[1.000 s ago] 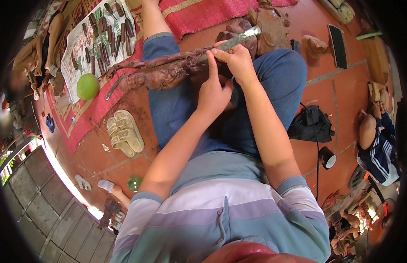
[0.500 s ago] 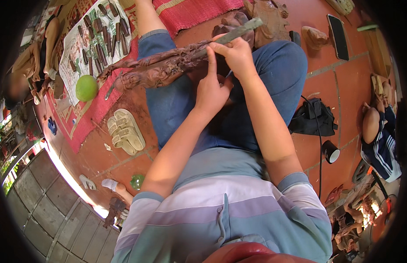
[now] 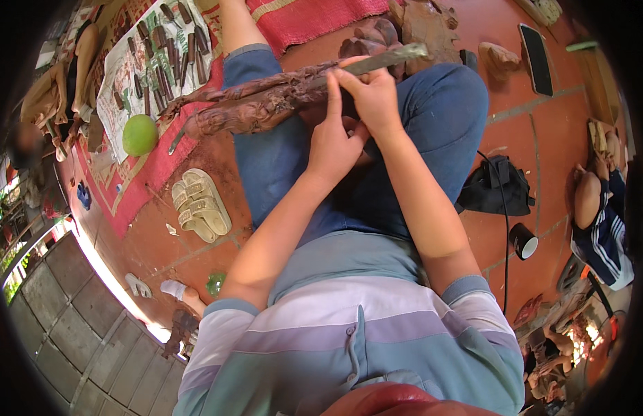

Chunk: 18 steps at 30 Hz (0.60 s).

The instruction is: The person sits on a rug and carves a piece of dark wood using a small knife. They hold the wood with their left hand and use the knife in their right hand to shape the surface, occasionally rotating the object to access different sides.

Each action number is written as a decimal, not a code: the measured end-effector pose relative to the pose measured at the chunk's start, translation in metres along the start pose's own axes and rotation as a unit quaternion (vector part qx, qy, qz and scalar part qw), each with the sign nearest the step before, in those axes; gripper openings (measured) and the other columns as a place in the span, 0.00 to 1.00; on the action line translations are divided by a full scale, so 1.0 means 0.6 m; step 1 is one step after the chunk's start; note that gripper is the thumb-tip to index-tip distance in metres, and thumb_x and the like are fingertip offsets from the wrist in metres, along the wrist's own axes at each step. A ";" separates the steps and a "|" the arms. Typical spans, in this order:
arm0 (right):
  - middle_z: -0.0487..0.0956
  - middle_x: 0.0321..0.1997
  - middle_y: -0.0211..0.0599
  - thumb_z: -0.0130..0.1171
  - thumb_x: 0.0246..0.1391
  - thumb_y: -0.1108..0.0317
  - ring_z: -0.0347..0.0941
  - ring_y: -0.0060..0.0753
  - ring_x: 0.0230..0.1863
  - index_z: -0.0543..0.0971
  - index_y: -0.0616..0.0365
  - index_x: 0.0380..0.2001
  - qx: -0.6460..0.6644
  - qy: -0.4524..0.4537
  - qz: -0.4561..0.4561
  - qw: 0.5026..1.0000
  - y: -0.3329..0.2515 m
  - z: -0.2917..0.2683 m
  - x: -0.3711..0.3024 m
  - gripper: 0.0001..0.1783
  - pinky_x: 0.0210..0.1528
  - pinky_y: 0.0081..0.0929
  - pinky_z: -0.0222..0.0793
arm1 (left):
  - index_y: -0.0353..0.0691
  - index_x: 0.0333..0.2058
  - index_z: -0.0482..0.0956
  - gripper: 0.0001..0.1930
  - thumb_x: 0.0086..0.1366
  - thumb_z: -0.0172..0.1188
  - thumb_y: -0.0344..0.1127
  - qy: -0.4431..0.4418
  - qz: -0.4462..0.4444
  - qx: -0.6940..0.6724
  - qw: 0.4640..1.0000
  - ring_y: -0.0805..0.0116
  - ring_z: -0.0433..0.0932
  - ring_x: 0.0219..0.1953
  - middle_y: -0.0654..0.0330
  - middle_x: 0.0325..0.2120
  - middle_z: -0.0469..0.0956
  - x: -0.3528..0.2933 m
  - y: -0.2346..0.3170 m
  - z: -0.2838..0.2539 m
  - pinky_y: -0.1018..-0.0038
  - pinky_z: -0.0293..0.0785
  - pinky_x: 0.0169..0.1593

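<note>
A long, narrow wood carving [image 3: 248, 114] in reddish brown lies across my raised knees, its thin carved strands reaching left. My right hand [image 3: 373, 93] is closed in a pinch on a flat grey metal file [image 3: 397, 57], whose end sticks out to the right past my fingers. My left hand [image 3: 335, 142] is beside it, the index finger stretched up against the file and the other fingers curled at the carving's near end. What those curled fingers touch is partly hidden. A grey metal tip [image 3: 174, 142] shows beyond the carving's left end.
Several dark-handled tools [image 3: 165, 66] lie on a white sheet at the far left, near a green round fruit [image 3: 140, 135]. Beige sandals [image 3: 201, 206], a phone [image 3: 536, 59], a black bag [image 3: 498, 186] and a cup [image 3: 523, 240] are on the tiles. Other people sit at both sides.
The file's free end has shifted slightly right and nearer, with my right hand moving along with it. My left hand stays nearly in place, and the whole view has shifted a little.
</note>
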State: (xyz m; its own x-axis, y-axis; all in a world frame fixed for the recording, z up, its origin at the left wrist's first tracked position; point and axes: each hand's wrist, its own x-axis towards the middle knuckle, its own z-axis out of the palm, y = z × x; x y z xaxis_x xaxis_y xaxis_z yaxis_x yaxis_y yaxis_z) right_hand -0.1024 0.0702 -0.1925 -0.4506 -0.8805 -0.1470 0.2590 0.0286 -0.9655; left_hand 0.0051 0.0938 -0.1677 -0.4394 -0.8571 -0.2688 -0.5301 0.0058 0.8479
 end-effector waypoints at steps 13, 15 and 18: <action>0.80 0.25 0.35 0.63 0.45 0.71 0.76 0.23 0.27 0.78 0.63 0.31 -0.019 0.054 0.040 0.998 -0.013 -0.004 0.007 0.09 0.31 0.24 0.72 | 0.56 0.67 0.32 0.43 0.62 0.47 0.23 -0.039 -0.031 -0.066 0.997 0.69 0.76 0.17 0.57 0.21 0.77 0.011 0.008 0.002 0.72 0.73 0.23; 0.79 0.26 0.32 0.63 0.47 0.72 0.74 0.19 0.28 0.77 0.64 0.32 -0.053 0.041 -0.012 0.998 -0.009 0.001 -0.001 0.09 0.31 0.19 0.70 | 0.56 0.67 0.32 0.43 0.62 0.48 0.23 -0.016 -0.059 -0.070 0.996 0.71 0.75 0.17 0.57 0.22 0.77 -0.003 0.017 0.000 0.73 0.73 0.23; 0.78 0.26 0.26 0.63 0.48 0.72 0.71 0.14 0.27 0.77 0.63 0.34 -0.149 0.043 -0.031 0.987 -0.017 0.018 -0.015 0.10 0.30 0.17 0.69 | 0.56 0.67 0.32 0.43 0.63 0.49 0.23 0.041 -0.042 -0.079 0.995 0.72 0.75 0.17 0.58 0.22 0.77 -0.011 0.001 0.016 0.74 0.73 0.23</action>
State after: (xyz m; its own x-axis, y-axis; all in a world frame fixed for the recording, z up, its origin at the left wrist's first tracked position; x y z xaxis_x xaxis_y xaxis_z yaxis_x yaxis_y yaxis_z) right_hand -0.0918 0.0727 -0.1792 -0.5317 -0.8420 -0.0914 -0.0288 0.1258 -0.9916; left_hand 0.0005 0.1042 -0.1697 -0.3336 -0.8905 -0.3093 -0.4395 -0.1434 0.8867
